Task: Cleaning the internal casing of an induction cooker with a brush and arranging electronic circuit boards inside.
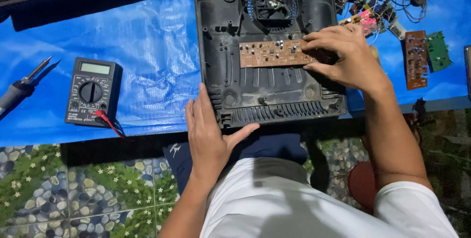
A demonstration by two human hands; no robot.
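Observation:
A black plastic appliance housing lies open on a blue tarp, with a round fan at its far end. A long brown circuit board lies across its middle. My right hand rests on the right end of that board, fingers curled over it. My left hand grips the housing's near left corner, thumb along the front edge. The board's right end is hidden under my fingers.
A black digital multimeter with a red lead lies left on the blue tarp. A soldering iron sits at the far left. Loose circuit boards and wired parts lie at the right. Patterned floor tiles are near me.

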